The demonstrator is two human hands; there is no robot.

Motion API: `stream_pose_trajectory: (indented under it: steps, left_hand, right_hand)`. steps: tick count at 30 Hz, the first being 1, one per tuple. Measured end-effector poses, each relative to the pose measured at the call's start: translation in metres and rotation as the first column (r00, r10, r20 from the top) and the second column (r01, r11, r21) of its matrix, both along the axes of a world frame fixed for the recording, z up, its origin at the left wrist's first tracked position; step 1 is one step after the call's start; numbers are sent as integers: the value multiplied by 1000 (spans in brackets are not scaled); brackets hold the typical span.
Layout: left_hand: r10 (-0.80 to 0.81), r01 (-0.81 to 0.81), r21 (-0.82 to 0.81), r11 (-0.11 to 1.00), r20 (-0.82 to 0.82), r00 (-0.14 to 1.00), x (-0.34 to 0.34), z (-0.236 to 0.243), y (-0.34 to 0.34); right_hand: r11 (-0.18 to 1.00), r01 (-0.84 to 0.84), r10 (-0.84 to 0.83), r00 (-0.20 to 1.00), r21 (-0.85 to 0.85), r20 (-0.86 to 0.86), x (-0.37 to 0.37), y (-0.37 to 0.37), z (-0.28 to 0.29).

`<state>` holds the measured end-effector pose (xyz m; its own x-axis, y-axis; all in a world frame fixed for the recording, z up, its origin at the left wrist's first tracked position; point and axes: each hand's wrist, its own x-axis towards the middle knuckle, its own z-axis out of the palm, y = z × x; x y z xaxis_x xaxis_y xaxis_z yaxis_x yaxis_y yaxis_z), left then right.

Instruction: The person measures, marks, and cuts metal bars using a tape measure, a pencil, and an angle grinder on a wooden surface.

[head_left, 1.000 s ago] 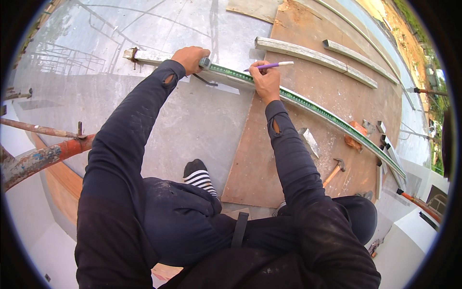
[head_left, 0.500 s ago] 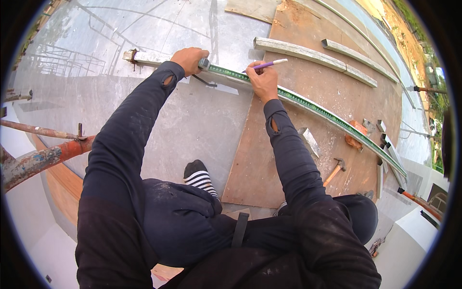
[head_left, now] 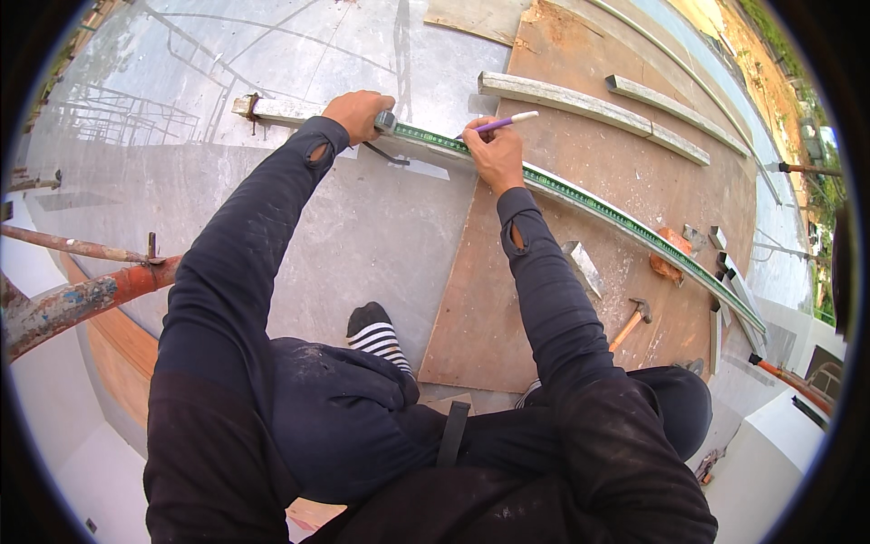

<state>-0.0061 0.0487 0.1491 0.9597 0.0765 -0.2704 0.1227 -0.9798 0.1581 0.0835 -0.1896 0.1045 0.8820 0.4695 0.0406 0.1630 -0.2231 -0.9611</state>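
Observation:
A long pale metal bar (head_left: 285,110) runs from the upper left down to the right. Along its top lies the green blade of a tape measure (head_left: 598,208), pulled out toward the far right end. My left hand (head_left: 356,115) is closed round the tape measure's case (head_left: 387,121) on the bar. Pinched in my right hand (head_left: 495,152) is a purple marker pen (head_left: 507,123) with a white end, its other end down by the blade. The fingers of that hand partly hide the tape.
Two more metal bars (head_left: 566,100) lie on a brown board (head_left: 471,299) ahead. A hammer (head_left: 632,324), an orange brick piece (head_left: 669,254) and a metal offcut (head_left: 583,267) rest right of my right forearm. Rusty painted pipes (head_left: 91,297) stick in from the left.
The marker pen has tilted very slightly in my right hand, its white end shifting a little left. My left hand and the tape stay in place.

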Motion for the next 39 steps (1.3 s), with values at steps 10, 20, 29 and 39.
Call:
stream_pose_trajectory:
  steps: [10,20,29,39]
  left_hand:
    - [12,-12,-24,1000,0,1000,-1,0,1]
    - [-7,8,-42,999,29,1000,-1,-1,1]
    - [-4,6,-50,999,34,999,-8,2,0]
    - [-61,90,-176,980,161,985,-33,-7,-19]
  right_hand:
    - [1000,-6,6,1000,1,-3,0,0,-2]
    - [999,3,-2,999,39,-42,2,0,-5]
    - [998,-23,32,982,50,-187,5,-6,6]
    - [998,40,-35,995,48,-98,-11,-6,13]
